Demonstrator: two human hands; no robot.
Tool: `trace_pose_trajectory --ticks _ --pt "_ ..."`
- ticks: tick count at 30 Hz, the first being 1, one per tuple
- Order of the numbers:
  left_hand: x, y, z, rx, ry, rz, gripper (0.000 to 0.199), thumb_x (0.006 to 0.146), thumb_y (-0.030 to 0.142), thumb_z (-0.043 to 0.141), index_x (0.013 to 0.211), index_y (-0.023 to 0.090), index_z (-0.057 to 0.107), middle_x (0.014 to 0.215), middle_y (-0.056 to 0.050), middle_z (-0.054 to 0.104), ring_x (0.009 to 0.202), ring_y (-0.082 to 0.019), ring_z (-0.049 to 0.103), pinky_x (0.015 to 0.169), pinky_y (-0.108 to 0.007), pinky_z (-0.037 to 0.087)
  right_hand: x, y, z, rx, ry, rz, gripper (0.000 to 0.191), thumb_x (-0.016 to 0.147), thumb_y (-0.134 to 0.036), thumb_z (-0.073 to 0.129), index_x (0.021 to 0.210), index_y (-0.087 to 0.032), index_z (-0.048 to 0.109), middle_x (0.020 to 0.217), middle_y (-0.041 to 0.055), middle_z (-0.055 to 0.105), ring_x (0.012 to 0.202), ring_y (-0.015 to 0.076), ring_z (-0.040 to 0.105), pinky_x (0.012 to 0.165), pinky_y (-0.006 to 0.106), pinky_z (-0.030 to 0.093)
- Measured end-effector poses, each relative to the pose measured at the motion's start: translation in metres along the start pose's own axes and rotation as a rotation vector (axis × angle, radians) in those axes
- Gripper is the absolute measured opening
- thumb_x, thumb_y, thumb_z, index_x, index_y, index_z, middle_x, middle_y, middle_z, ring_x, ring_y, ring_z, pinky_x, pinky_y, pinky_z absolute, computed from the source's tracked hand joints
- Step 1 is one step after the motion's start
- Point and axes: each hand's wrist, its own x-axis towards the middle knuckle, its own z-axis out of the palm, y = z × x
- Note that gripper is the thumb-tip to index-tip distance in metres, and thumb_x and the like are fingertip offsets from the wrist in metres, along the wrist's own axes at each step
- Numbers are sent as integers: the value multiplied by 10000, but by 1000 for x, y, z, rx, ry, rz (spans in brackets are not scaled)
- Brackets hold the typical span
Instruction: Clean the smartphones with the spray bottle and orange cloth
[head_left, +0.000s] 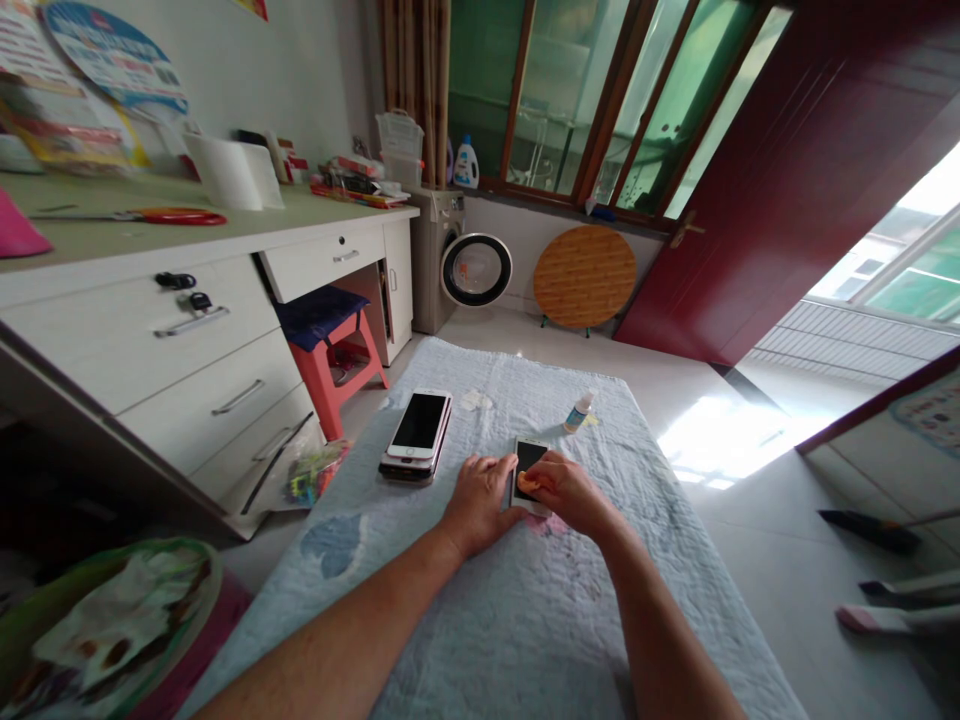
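A white-framed smartphone (532, 453) lies face up on the cloth-covered table (495, 620). My left hand (478, 508) steadies it, with the fingers along its left edge and the thumb by the lower corner. Pinched in my right hand (576, 492) is a small orange cloth (528, 483), pressed against the dark screen. The right hand hides part of the phone's right side. To the left sits a stack of phones (420, 424), a white one with a dark screen on top. Beyond my right hand stands a small spray bottle (578, 412) with a blue label.
On the left is a white desk (202, 320) bearing a paper roll (229, 172) and red-handled scissors (180, 216). A red stool (341, 365) is tucked beneath it. A waste bin (217, 600) stands at the lower left. The washing machine (435, 290) has its round door open.
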Motion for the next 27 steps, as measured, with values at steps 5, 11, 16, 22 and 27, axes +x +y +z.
trace_pose_trajectory --ticks 5,11,16,22,27 --pt "1 1 0 1 -2 -6 702 733 535 702 1287 189 445 1193 -112 626 1116 -300 551 1040 -502 329 2 11 1 -10 39 44 128 781 -181 600 835 -192 715 802 23 608 724 137 558 682 240 410" --pt "2 3 -3 17 -31 -27 703 740 544 686 1296 182 454 1190 -127 618 1126 -312 538 1039 -507 322 22 31 7 -149 233 189 155 799 -166 557 863 -158 698 801 44 591 713 140 538 680 236 378" --pt "3 5 -6 16 -41 -35 701 731 550 689 1280 169 475 1160 -123 624 1107 -313 537 1039 -500 319 42 24 7 -208 251 245 176 819 -154 535 885 -148 698 832 68 600 773 156 540 723 237 377" --pt "3 7 -9 9 -34 -56 674 718 517 706 1266 191 489 1132 -99 636 1087 -305 550 1021 -474 342 61 6 17 -166 145 184 175 842 -181 542 915 -165 700 881 58 610 810 142 555 748 223 371" --pt "3 7 -8 18 -44 -52 663 737 517 683 1280 201 472 1153 -97 636 1106 -309 547 1043 -504 300 61 15 14 -196 141 180 185 830 -175 543 917 -165 706 849 52 598 794 142 547 759 226 369"
